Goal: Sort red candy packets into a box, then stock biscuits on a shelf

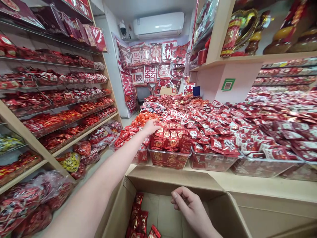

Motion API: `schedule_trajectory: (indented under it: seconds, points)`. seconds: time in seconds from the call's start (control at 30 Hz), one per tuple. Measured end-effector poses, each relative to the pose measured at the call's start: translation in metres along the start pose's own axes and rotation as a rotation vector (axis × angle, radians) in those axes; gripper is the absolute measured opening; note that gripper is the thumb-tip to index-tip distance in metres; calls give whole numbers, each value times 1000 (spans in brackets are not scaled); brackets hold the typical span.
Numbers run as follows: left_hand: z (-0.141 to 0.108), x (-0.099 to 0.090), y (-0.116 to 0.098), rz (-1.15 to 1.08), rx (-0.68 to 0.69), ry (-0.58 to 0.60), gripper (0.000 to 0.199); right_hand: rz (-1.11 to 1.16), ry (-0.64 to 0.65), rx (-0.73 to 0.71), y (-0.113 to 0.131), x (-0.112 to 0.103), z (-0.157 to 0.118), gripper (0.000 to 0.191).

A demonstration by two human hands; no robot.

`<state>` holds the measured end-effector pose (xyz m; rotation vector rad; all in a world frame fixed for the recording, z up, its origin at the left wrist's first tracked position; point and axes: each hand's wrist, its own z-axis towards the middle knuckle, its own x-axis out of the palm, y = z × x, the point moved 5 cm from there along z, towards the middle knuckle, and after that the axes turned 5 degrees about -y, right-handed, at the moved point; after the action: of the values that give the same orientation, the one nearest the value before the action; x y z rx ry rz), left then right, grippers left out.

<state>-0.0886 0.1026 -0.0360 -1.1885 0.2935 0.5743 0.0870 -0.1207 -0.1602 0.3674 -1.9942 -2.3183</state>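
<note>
Filling a clear bin (pixel 173 162) just beyond the cardboard box (pixel 178 180), gold-printed red packets (pixel 170 135) sit at my left hand (pixel 151 127), whose grip I cannot tell. Over the box, my right hand (pixel 187 204) curls, thumb against forefinger; loose packets (pixel 140 222) lie inside.

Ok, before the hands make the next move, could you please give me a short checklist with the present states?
1. Cardboard box open at the top: ok.
2. Red packets in the box neatly lined up: not ok, they lie loose along its left side.
3. Left hand at the displayed packets: ok.
4. Packet gripped by the left hand: cannot tell.
5. Right hand over the box: ok.
</note>
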Motion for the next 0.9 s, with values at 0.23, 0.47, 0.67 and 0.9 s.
schedule_trajectory:
  seconds: [0.23,0.47,0.67,0.9]
  points:
    - [-6,-1,-7,207,55,3,21,-70,39,-15,3,1,2,27]
    - [-11,0,-13,321,50,8,33,-140,45,-42,-3,2,2,28]
    - [-14,-2,-21,380,49,45,23,-182,46,-59,-7,2,5,27]
    - [-112,-8,-75,298,194,137,25,-572,378,81,-46,18,-11,5]
